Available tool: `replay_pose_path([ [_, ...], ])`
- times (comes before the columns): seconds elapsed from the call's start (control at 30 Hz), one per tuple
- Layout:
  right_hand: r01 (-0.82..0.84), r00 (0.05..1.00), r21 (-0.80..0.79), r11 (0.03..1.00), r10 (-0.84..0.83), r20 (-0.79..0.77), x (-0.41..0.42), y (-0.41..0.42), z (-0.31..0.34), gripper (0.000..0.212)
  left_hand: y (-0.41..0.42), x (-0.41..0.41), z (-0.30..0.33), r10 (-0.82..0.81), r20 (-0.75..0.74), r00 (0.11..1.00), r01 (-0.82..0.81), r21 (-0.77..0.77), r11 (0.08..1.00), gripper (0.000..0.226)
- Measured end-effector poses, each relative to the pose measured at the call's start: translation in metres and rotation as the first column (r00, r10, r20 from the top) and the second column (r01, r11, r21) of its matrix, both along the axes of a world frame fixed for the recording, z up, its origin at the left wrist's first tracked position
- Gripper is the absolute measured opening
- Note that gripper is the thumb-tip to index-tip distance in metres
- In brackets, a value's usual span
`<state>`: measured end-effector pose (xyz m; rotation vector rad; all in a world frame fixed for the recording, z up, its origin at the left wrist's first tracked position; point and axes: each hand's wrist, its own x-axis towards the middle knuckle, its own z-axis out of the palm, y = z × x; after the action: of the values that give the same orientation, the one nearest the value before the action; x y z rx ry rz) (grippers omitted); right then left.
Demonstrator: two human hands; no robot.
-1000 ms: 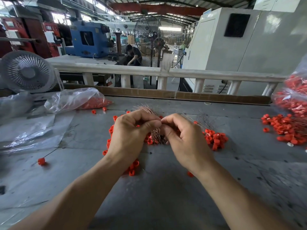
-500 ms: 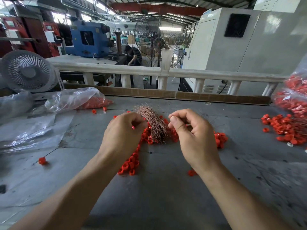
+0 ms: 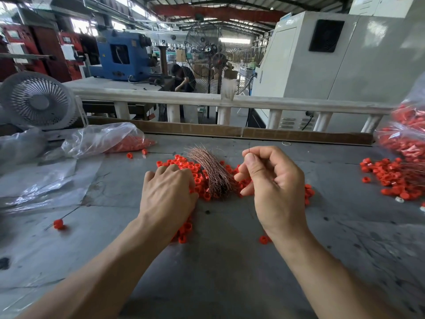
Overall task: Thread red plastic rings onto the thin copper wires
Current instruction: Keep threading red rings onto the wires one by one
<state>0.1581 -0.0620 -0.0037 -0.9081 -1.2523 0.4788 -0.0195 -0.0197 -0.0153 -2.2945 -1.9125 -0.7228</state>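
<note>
right hand (image 3: 273, 180): thumb and forefinger pinch one thin wire (image 3: 249, 150) | left hand (image 3: 169, 189): fingers curled into red rings (image 3: 197, 173), grip unclear | copper bundle (image 3: 211, 173) between hands, mid-table

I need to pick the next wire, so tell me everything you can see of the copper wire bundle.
The copper wire bundle is a dense sheaf of thin, reddish-brown strands, curved and fanned loose at its far end. It lies on the grey table, on the pile of red rings, between the two hands. Neither hand clearly touches it; the right hand pinches a separate single wire.
</note>
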Motion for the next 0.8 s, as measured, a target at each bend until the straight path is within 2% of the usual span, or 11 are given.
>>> replay_pose_path([
  [0.1,-0.015,1.000,-0.018,1.000,0.015,-0.009,0.000,0.000,-0.001,0.010,0.000,-0.001,0.000,-0.021,0.059,0.998,0.018,0.045,0.999,0.015],
  [0.2,0.010,0.999,-0.023,1.000,-0.009,0.042,0.001,0.001,-0.002,0.012,-0.001,0.002,0.003,-0.108,0.306,0.946,0.080,0.103,0.991,0.011],
  [0.3,0.014,0.997,-0.041,0.999,-0.010,0.081,0.003,0.001,-0.002,0.016,-0.003,0.010,0.005,-0.231,0.621,0.749,0.210,0.107,0.972,0.017],
  [0.43,0.002,0.986,-0.078,0.997,0.011,0.166,0.003,0.001,-0.003,0.017,-0.005,0.017,0.007,-0.299,0.879,0.371,0.407,0.135,0.903,0.023],
  [0.47,0.004,0.984,-0.081,0.997,0.011,0.176,0.002,0.001,-0.003,0.016,-0.005,0.018,0.007,-0.296,0.911,0.288,0.435,0.152,0.888,0.023],
  [0.53,0.001,0.983,-0.076,0.997,0.013,0.183,0.002,0.001,-0.003,0.016,-0.005,0.018,0.008,-0.285,0.939,0.194,0.467,0.167,0.869,0.025],
  [0.63,-0.016,0.981,-0.068,0.998,0.029,0.191,0.002,0.000,-0.002,0.015,-0.007,0.018,0.010,-0.256,0.958,0.127,0.484,0.165,0.859,0.030],
  [0.8,-0.027,0.976,-0.057,0.998,0.039,0.216,0.000,-0.001,-0.002,0.015,-0.008,0.018,0.012,-0.211,0.975,0.071,0.504,0.147,0.851,0.028],
])
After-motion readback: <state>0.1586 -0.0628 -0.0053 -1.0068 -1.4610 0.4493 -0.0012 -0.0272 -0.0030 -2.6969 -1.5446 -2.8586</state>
